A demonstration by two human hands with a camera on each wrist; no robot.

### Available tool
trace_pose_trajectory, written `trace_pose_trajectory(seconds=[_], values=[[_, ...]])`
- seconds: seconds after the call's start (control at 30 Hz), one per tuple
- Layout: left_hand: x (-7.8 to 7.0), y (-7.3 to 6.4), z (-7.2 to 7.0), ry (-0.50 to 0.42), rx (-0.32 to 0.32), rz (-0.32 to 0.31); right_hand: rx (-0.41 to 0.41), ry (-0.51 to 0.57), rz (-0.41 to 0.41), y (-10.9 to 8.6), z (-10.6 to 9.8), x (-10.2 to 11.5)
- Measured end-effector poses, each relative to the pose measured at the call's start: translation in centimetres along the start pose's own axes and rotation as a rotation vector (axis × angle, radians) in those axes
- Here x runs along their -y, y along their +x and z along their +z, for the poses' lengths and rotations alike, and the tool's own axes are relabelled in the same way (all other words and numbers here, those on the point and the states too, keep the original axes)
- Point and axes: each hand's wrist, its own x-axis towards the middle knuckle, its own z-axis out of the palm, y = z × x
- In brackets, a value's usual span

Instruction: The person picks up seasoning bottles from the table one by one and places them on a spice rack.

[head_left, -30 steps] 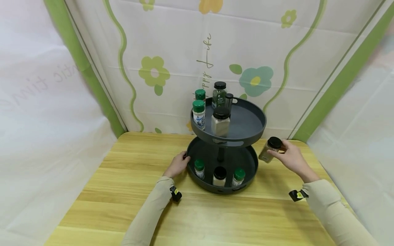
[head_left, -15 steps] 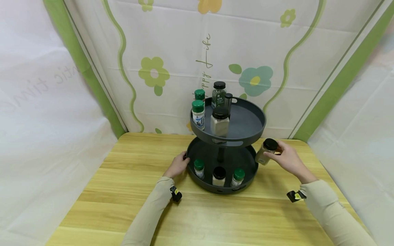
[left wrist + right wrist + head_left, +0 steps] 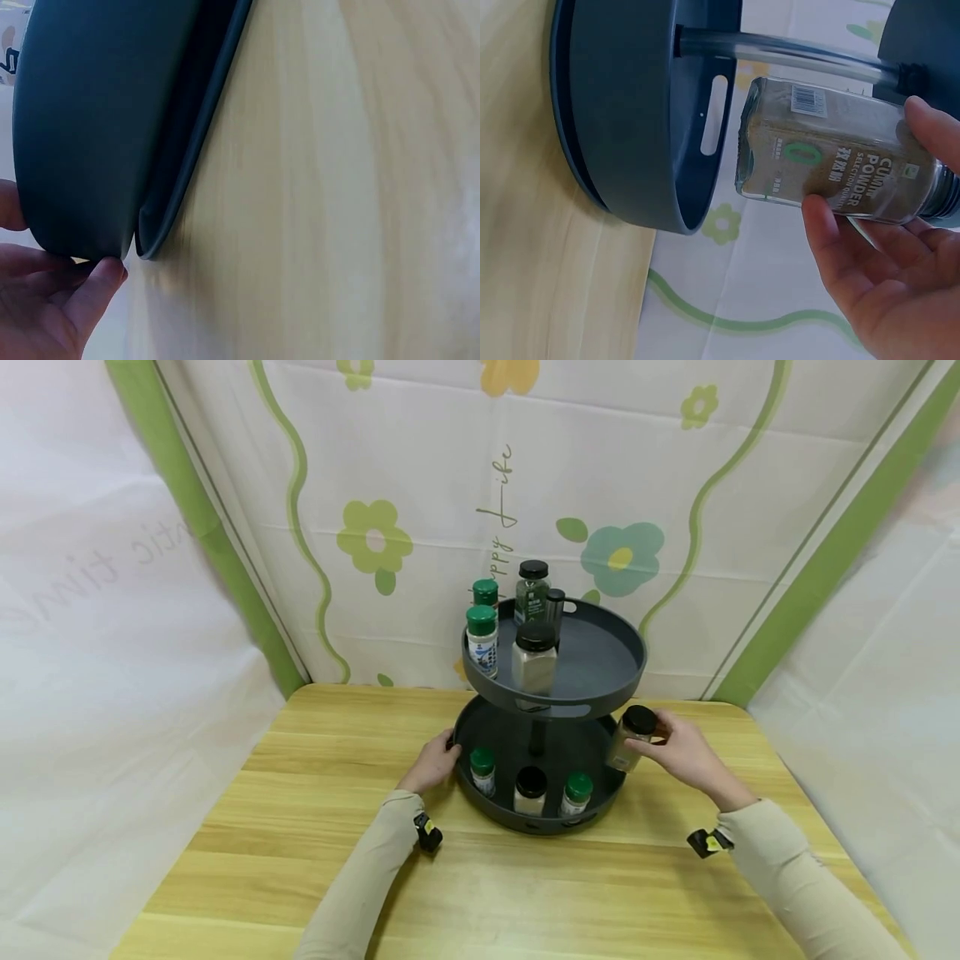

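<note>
A dark grey two-tier round turntable stands on the table, with an upper tray point(image 3: 603, 652) above a lower tray point(image 3: 573, 752). My left hand point(image 3: 432, 763) grips the lower tray's left side; in the left wrist view its thumb and fingers point(image 3: 97, 296) meet the tray wall point(image 3: 82, 142). My right hand point(image 3: 686, 756) holds a glass jar of cumin powder point(image 3: 817, 154) with a black lid, tilted, its base over the lower tray's right rim. Along the lower tray's front stand two green-capped shakers, left point(image 3: 483, 772) and right point(image 3: 577, 793), and a black-lidded jar point(image 3: 530, 792) between them.
On the upper tray are a black-lidded square jar point(image 3: 534, 664), a green herb jar point(image 3: 531, 597), a slim dark bottle point(image 3: 554, 610) and green-capped shakers point(image 3: 482, 643). The wooden table point(image 3: 315, 760) meets a flowered curtain point(image 3: 442, 460) behind. A post point(image 3: 537, 737) joins the trays.
My right hand has moved the cumin jar leftward and slightly down, from beside the turntable to over the lower tray's right rim. My left hand has stayed at the tray's side.
</note>
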Motion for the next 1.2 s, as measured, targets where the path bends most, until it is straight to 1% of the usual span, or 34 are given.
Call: trace_pose_trajectory(seconds=[0.17, 0.4, 0.63, 0.97, 1.2], values=[[0.3, 0.0, -0.1, 0.01, 0.021, 0.005, 0.016, 0.029, -0.031, 0.2, 0.8, 0.1], [0.4, 0.2, -0.3, 0.005, 0.035, 0.001, 0.037, 0.032, -0.074, 0.5, 1.8, 0.5], [0.3, 0.2, -0.4, 0.021, 0.04, 0.004, 0.052, 0.017, -0.057, 0.4, 2.6, 0.2], [0.4, 0.4, -0.3, 0.012, 0.046, 0.01, 0.078, 0.007, -0.074, 0.4, 3.6, -0.3], [0.1, 0.2, -0.3, 0.001, 0.042, 0.002, 0.106, 0.001, -0.076, 0.3, 4.2, -0.6]])
